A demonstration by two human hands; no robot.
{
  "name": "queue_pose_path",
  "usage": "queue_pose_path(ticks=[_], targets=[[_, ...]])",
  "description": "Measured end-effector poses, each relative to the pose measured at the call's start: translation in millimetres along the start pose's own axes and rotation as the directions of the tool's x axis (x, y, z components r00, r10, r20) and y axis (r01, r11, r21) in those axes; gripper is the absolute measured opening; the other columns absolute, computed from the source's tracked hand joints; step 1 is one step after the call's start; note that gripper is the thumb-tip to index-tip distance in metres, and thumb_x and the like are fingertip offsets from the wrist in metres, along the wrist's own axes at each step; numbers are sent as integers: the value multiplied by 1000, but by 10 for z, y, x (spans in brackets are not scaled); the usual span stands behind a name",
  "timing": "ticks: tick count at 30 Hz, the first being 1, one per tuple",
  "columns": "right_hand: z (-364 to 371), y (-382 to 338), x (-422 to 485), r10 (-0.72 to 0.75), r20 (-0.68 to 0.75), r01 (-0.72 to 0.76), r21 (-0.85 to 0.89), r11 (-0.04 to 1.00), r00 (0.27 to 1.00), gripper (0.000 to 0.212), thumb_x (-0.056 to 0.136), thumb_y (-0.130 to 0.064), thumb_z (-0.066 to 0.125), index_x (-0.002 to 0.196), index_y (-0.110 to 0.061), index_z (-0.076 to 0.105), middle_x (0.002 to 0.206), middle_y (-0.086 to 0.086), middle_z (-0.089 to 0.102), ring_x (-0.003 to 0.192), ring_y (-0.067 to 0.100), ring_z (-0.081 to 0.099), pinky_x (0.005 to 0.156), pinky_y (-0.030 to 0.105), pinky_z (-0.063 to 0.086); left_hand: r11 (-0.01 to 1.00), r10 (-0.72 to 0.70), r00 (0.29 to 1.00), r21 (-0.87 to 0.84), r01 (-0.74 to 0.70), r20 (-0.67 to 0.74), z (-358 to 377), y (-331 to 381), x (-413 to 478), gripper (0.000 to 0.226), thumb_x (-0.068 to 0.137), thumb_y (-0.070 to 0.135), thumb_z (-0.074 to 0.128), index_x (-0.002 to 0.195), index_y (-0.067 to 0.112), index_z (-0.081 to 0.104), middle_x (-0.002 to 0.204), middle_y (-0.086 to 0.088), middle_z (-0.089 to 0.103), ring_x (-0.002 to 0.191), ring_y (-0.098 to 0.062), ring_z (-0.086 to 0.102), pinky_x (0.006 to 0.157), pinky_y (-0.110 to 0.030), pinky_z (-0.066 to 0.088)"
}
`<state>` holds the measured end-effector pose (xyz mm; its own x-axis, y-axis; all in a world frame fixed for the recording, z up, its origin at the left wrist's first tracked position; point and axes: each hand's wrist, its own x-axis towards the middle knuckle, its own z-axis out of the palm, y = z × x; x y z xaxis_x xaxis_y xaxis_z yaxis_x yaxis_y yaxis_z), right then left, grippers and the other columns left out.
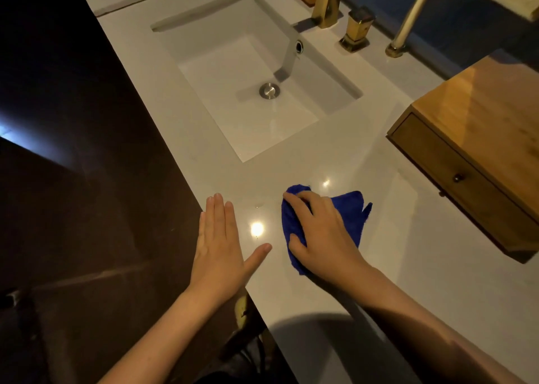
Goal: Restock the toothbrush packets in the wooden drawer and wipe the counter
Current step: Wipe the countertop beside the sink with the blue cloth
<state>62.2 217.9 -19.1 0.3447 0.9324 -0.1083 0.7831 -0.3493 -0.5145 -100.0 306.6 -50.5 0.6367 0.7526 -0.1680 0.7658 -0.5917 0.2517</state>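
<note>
Right hand point(322, 232) presses blue cloth point(350, 208) on counter point(408, 267); no writing legible.

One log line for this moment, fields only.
phase: wiping | right hand: pressing cloth on counter | left hand: flat, open | drawer: shut

Two bare forearms come into the picture from the lower edge, and no sleeve covers either of them up to that edge. The left hand point(217, 246) is bare: no glove, no ring and no watch or band at the wrist. The right hand point(320, 235) is bare in the same way, with nothing worn on the fingers or the wrist. The fingernails that can be seen are short and carry no coloured polish. No other clothing is clearly visible.
</note>
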Motion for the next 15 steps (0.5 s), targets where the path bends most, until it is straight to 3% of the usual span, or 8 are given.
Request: queue_pose_path(ticks=[2,4,6,8,11,13,15], targets=[[-112,-77,66,132,33,-135,94,986,991,75,81,-10,58,145,-22,20,131,7,40,115,23,44,93,30,42,1000,-1,1000,16,1,-1,3,-3,-1,100,75,81,6,140,12,-26,149,-7,-35,135,-17,-36,107,-28,-28],[-331,-100,113,218,38,-220,249,943,975,67,80,-3,58,140,-14,32,127,13,45,112,27,49,83,23,43,1000,3,1000,17,-3,3,6,-4,-3,100,75,81,5,141,11,-24,149,-8,-34,135,-17,-36,107,-29,-27],[-618,-88,131,258,-150,-197,334,922,954,44,76,2,58,119,-4,51,113,15,52,99,25,55,67,11,42,1000,8,1000,3,-8,2,9,-9,0,99,75,81,5,140,13,-26,149,-7,-34,136,-18,-35,108,-31,-24],[-896,-68,117,274,-342,-144,361,921,899,29,76,-3,62,103,-11,54,105,5,50,84,5,51,65,-3,35,1000,13,1000,-1,-13,-6,12,-15,-4,100,75,81,5,140,13,-25,149,-6,-34,136,-17,-35,108,-30,-25],[-1088,3,29,217,-487,-34,356,934,846,27,77,-14,69,95,-21,49,103,-1,45,81,-16,45,67,-7,32,1000,19,1000,2,-19,-13,11,-16,-13,101,75,81,7,142,11,-21,150,-7,-32,136,-17,-35,105,-26,-29],[-975,54,-86,205,-460,-46,333,942,864,22,81,-21,68,92,-20,49,102,-2,42,81,-17,44,67,-5,35,1000,19,1000,3,-19,-18,14,-17,-8,101,75,81,8,142,11,-21,149,-6,-32,136,-17,-35,106,-26,-28],[-708,157,-204,238,-347,-161,238,958,907,18,83,-28,65,89,-17,51,101,-1,41,86,-3,47,68,3,39,1000,16,1000,16,-16,-21,29,-22,0,100,75,81,8,141,12,-21,148,-6,-32,135,-17,-35,107,-28,-26]])
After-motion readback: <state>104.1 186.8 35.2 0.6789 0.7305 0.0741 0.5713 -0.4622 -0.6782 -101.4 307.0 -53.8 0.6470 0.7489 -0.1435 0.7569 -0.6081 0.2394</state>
